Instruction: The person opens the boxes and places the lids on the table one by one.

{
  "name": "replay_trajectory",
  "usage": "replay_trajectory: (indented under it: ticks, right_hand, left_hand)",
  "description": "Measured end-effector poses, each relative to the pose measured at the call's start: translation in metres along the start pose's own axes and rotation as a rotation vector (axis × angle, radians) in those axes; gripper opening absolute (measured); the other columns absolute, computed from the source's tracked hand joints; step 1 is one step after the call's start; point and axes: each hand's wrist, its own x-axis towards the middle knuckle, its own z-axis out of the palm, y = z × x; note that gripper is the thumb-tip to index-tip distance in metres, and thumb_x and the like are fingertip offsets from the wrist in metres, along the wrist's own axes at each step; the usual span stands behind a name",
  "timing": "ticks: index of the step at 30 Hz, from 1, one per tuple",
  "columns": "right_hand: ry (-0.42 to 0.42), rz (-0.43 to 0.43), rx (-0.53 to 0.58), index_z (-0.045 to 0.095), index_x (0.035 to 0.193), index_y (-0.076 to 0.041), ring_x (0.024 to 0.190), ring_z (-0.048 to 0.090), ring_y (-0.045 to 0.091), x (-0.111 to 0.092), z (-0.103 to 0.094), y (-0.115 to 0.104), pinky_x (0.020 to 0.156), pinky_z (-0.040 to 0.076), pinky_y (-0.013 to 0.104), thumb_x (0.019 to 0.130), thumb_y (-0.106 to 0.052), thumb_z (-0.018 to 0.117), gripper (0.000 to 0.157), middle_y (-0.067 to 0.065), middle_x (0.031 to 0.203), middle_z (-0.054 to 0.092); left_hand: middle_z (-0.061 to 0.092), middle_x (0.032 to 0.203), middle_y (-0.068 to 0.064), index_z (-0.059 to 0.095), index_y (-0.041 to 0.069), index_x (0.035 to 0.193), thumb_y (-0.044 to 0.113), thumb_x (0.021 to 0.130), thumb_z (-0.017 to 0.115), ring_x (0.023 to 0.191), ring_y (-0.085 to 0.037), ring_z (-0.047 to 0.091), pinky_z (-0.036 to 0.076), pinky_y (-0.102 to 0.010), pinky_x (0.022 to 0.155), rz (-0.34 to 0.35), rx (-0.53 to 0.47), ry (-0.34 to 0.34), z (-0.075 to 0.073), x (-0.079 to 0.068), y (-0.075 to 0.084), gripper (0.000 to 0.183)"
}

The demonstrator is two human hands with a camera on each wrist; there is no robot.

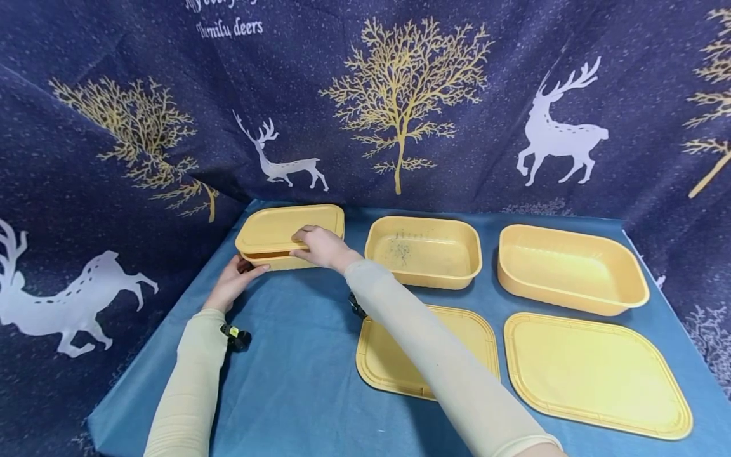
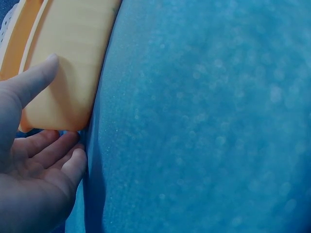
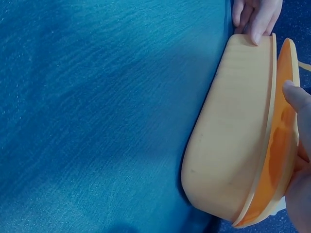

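At the back left stands a yellow plastic box (image 1: 282,263) with its lid (image 1: 273,226) lying over the top, the front edge lifted so a dark gap shows. My left hand (image 1: 233,283) holds the box's near left corner; in the left wrist view its thumb lies on the box wall (image 2: 77,43) and the fingers bend round the end. The lid's near edge is gripped by my right hand (image 1: 323,246), its thumb under the rim. An orange underside of the lid (image 3: 275,158) shows in the right wrist view. What the box contains is hidden.
Two uncovered yellow boxes stand to the right, a middle box (image 1: 422,277) with dark specks inside and a right box (image 1: 562,293). Before them lie a flat lid (image 1: 474,343), partly under my right forearm, and another lid (image 1: 596,374). A patterned cloth (image 1: 451,158) hangs behind the blue-covered table (image 1: 285,381).
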Motion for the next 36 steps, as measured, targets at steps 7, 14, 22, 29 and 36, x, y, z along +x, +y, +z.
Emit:
replay_trajectory:
  ticks: [7,14,22,29,36]
  right_hand:
    - [-0.019,0.018,-0.031,0.063,0.136,-0.012,0.126,0.056,0.016,-0.0002,0.0021,-0.0003,0.107,0.042,0.027,0.101,-0.046,0.058,0.048,0.002,0.138,0.06]
    - [-0.012,0.025,-0.037,0.063,0.136,-0.013,0.126,0.056,0.016,0.0008,0.0043,0.0,0.106,0.043,0.029,0.101,-0.046,0.059,0.048,0.002,0.137,0.061]
    - [-0.033,0.048,-0.027,0.063,0.136,-0.012,0.127,0.056,0.017,0.0027,0.0028,-0.002,0.107,0.042,0.029,0.101,-0.044,0.06,0.047,0.003,0.138,0.06]
    - [-0.075,0.081,-0.018,0.062,0.138,-0.013,0.13,0.053,0.017,0.0028,-0.0015,-0.0052,0.11,0.04,0.029,0.101,-0.044,0.06,0.048,0.003,0.142,0.057]
    - [-0.092,0.102,0.007,0.062,0.138,-0.012,0.133,0.051,0.019,0.0018,-0.0012,-0.0046,0.111,0.038,0.03,0.101,-0.044,0.059,0.049,0.004,0.143,0.056]
  left_hand:
    - [0.032,0.157,-0.026,0.024,-0.001,0.156,0.049,0.092,0.071,0.143,-0.04,0.033,0.03,-0.055,0.115,0.003,0.016,0.003,-0.0004,0.0016,-0.0006,0.094]
    - [0.035,0.155,-0.025,0.026,-0.001,0.154,0.049,0.091,0.073,0.142,-0.039,0.035,0.031,-0.055,0.115,0.015,0.006,0.001,-0.001,0.0025,-0.0001,0.093]
    - [0.035,0.155,-0.026,0.027,-0.002,0.153,0.046,0.092,0.073,0.142,-0.039,0.035,0.03,-0.054,0.115,0.036,-0.015,-0.004,-0.0015,0.0021,-0.0002,0.091]
    - [0.035,0.155,-0.026,0.026,-0.001,0.154,0.045,0.093,0.072,0.141,-0.039,0.035,0.03,-0.054,0.115,0.049,-0.022,-0.008,-0.0017,0.0006,0.0,0.089]
    - [0.036,0.155,-0.025,0.028,-0.002,0.152,0.046,0.092,0.073,0.141,-0.037,0.035,0.03,-0.053,0.115,0.037,-0.023,0.001,-0.0014,0.0023,-0.0035,0.09]
